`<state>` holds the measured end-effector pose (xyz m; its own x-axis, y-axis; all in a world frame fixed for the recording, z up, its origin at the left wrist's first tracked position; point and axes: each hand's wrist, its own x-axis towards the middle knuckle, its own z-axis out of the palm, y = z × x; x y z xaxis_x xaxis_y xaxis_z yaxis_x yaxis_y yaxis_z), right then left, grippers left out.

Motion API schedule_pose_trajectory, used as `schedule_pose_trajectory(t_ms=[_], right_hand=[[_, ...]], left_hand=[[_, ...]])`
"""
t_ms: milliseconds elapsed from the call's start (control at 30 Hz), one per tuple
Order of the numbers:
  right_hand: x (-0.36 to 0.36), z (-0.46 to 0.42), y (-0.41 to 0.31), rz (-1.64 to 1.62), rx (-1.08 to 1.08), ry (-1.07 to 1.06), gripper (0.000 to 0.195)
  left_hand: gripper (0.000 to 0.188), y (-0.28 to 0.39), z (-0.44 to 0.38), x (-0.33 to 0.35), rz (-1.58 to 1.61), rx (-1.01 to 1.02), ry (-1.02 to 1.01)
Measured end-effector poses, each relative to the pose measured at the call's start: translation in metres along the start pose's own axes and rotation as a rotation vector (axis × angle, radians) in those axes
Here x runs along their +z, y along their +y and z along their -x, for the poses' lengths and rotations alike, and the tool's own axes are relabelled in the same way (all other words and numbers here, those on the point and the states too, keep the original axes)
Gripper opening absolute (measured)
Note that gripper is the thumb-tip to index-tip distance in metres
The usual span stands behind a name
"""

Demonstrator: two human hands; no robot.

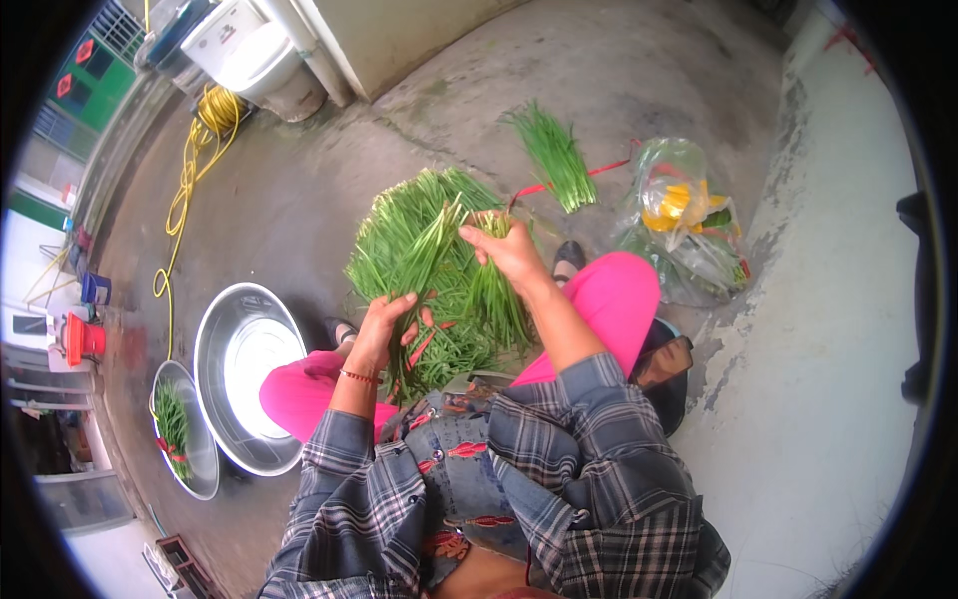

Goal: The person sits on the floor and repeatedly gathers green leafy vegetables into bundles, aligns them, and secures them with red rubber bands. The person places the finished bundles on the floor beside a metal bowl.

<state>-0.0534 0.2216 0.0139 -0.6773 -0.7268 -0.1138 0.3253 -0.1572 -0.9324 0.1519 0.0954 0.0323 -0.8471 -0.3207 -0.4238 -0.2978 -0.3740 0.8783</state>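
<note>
Between my knees lies a large heap of green Chinese chives, with pale cut ends along its far left edge. My left hand grips one bunch of chives by its lower leafy part, pale ends pointing up and away from me. In my right hand is a second bunch of chives, held near its pale ends, with leaves hanging down over the heap. A red ribbon shows among the leaves near my left hand. Loose blades spread below both hands.
Ahead lie a separate chive bunch and a red strip. Plastic bags sit right, near the pale wall. Left are a large metal basin and a smaller basin holding tied chives. A yellow hose crosses the floor.
</note>
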Motion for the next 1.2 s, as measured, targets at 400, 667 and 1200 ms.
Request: schedule_pose_trajectory(t_ms=[400, 667, 1200], right_hand=[[-0.011, -0.003, 0.001, -0.128, -0.086, 0.106, 0.016], [-0.033, -0.007, -0.013, -0.118, -0.163, 0.178, 0.014], [0.016, 0.014, 0.016, 0.190, 0.010, -0.343, 0.020]], left_hand=[[0.020, -0.018, -0.006, -0.020, 0.309, -0.001, 0.175], [0.015, -0.042, -0.008, -0.070, 0.380, 0.113, 0.638], [0.010, -0.005, -0.017, 0.002, 0.305, 0.036, 0.198]])
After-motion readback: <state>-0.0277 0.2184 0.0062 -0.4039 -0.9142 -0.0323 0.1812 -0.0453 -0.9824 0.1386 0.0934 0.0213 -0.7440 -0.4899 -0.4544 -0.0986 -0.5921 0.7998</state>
